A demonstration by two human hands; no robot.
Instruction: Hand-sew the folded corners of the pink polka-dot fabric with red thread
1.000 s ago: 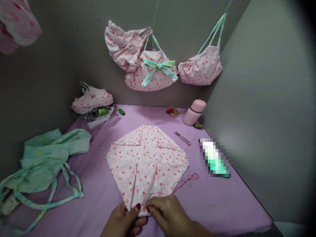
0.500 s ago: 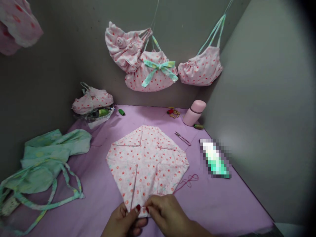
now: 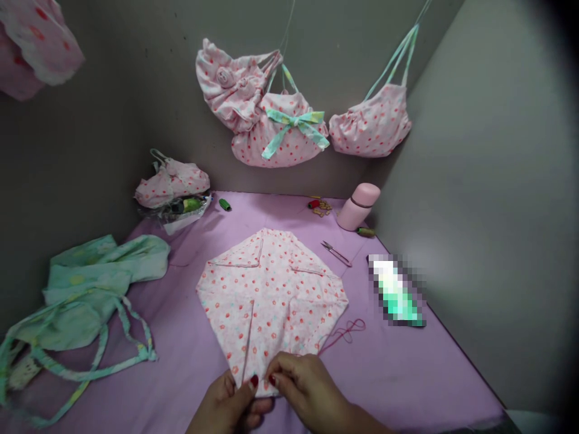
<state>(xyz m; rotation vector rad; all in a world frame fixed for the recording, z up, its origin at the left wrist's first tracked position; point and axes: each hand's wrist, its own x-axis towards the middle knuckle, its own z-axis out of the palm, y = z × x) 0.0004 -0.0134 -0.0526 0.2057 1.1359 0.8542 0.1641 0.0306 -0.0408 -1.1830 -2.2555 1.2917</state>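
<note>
A pink fabric piece with red flower prints (image 3: 266, 301) lies flat, its corners folded in. At its near edge my left hand (image 3: 233, 402) is closed on the cloth, thumb on top and fingers beneath. My right hand (image 3: 307, 386) is pinched at the same edge, just right of the left thumb; whatever sits between its fingertips is too small to make out. Red thread (image 3: 348, 330) emerges from near the right hand and lies in loops on the purple cloth. Thread snips (image 3: 337, 254) rest beyond the fabric's right side.
Green fabric with straps (image 3: 85, 295) lies left on the purple tablecloth (image 3: 407, 374). At the back are a pink bottle (image 3: 359, 208), thread spools (image 3: 225, 205) and a plastic bag (image 3: 187, 211). Pink pouches (image 3: 280, 141) hang before the grey wall. A blurred-out object (image 3: 395, 292) lies right.
My right fingertips have shifted slightly up and away from the fabric's near edge. The left hand keeps its hold. The whole view has moved a little.
</note>
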